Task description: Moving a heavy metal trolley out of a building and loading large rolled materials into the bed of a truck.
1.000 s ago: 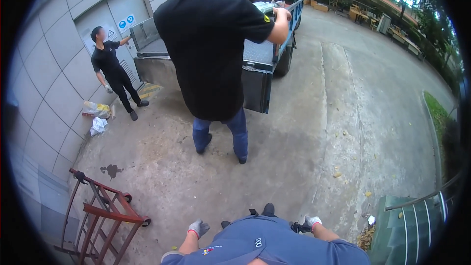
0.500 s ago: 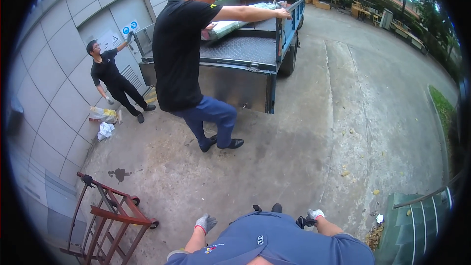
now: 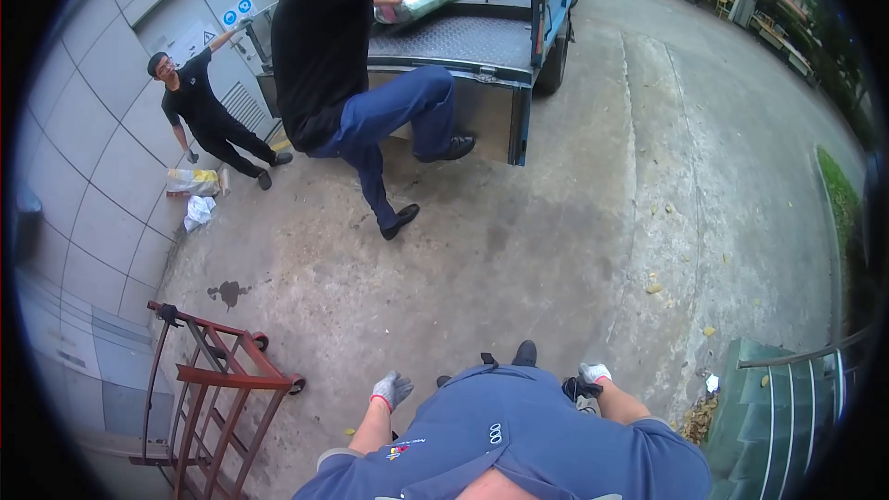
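Note:
My left hand (image 3: pixel 394 390), in a pale grey work glove with a red cuff, hangs beside my waist. Its fingers are partly stretched, and nothing is in them. On the other side, my right hand (image 3: pixel 594 373) wears a similar glove and hangs next to a black item with a strap (image 3: pixel 582 395) at my hip. The fingers there are mostly hidden, so a hold on that item cannot be made out. Ahead, a person in a black shirt (image 3: pixel 319 46) stands on one leg behind a blue flatbed truck (image 3: pixel 444 37), the other knee raised and one hand on its side rail.
A red metal cart (image 3: pixel 222 377) stands on my left. Farther off, another person (image 3: pixel 199 111) touches the truck's far-left side, near bags (image 3: pixel 194 183) by the tiled wall. A wrapped, padded bundle (image 3: pixel 426 0) lies on the truck bed. Green steps with a railing (image 3: pixel 773 407) are at right.
The person behind the truck has lifted one foot off the ground, knee bent high. The truck and both people now sit higher in view. My hands stay by my waist.

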The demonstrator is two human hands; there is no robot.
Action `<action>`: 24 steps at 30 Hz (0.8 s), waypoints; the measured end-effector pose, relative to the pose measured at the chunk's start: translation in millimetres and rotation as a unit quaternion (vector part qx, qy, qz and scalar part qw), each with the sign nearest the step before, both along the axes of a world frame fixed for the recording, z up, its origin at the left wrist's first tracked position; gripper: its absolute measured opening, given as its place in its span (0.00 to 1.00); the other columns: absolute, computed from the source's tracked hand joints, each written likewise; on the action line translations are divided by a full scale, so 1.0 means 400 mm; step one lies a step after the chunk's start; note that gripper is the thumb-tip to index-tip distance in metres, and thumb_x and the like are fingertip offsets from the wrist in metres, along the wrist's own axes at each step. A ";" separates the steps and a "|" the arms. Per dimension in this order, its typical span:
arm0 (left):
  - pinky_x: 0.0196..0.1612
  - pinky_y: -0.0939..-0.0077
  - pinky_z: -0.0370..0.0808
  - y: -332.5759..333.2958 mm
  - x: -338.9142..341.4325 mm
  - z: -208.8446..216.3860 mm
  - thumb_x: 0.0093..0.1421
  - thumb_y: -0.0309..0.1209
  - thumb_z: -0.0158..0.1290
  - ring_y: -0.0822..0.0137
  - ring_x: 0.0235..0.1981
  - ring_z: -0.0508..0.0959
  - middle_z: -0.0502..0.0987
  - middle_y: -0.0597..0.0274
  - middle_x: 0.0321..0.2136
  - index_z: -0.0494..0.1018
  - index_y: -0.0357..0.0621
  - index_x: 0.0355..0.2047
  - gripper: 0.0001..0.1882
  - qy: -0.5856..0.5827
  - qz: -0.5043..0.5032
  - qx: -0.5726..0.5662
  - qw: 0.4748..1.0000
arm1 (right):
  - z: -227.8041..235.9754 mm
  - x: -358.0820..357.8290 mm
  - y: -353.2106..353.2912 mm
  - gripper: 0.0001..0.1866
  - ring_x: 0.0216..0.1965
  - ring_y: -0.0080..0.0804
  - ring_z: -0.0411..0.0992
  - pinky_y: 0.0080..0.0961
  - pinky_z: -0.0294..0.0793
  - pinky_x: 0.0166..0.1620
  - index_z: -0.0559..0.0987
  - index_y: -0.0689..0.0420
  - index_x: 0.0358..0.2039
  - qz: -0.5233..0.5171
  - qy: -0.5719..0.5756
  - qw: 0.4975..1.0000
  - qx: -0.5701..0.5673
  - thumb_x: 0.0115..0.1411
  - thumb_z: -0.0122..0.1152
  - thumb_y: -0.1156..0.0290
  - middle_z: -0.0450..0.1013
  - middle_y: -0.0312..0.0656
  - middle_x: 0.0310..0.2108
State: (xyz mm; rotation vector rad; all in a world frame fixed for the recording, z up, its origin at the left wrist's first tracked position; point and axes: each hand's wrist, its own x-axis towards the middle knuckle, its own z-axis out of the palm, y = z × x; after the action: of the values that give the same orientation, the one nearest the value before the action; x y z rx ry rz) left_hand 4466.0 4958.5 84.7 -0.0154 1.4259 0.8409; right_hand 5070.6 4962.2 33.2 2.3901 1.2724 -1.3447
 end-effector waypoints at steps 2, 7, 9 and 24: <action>0.70 0.47 0.66 -0.010 -0.006 -0.004 0.75 0.44 0.43 0.32 0.68 0.64 0.57 0.29 0.71 0.45 0.34 0.75 0.38 0.000 0.004 -0.005 1.000 | 0.002 -0.010 -0.008 0.29 0.50 0.56 0.79 0.45 0.76 0.53 0.86 0.56 0.44 -0.034 0.000 0.999 -0.006 0.60 0.50 0.46 0.81 0.54 0.46; 0.70 0.47 0.66 0.006 -0.012 -0.006 0.75 0.44 0.43 0.32 0.68 0.65 0.57 0.29 0.71 0.45 0.34 0.75 0.38 0.002 0.000 -0.003 1.000 | 0.010 -0.008 -0.005 0.30 0.52 0.55 0.78 0.44 0.76 0.55 0.85 0.56 0.47 -0.019 0.005 1.000 -0.018 0.61 0.49 0.46 0.81 0.54 0.48; 0.70 0.47 0.66 0.024 -0.009 -0.004 0.74 0.44 0.44 0.32 0.68 0.65 0.57 0.29 0.71 0.45 0.34 0.75 0.38 0.004 -0.019 0.002 1.000 | 0.003 -0.002 0.000 0.30 0.53 0.55 0.78 0.44 0.75 0.55 0.85 0.56 0.48 0.009 -0.012 1.000 -0.016 0.62 0.49 0.46 0.80 0.54 0.49; 0.70 0.46 0.66 0.018 0.024 0.013 0.75 0.43 0.43 0.32 0.68 0.65 0.57 0.28 0.71 0.47 0.32 0.74 0.37 -0.001 -0.009 -0.006 1.000 | -0.008 0.012 0.016 0.31 0.54 0.56 0.77 0.43 0.74 0.57 0.85 0.59 0.47 -0.043 -0.005 0.998 -0.043 0.62 0.48 0.45 0.80 0.56 0.50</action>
State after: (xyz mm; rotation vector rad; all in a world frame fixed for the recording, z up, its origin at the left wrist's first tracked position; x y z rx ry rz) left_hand 4475.4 4965.7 90.0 -0.0126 1.4272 0.8167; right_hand 5075.3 4968.8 29.9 2.4152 1.0966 -1.3795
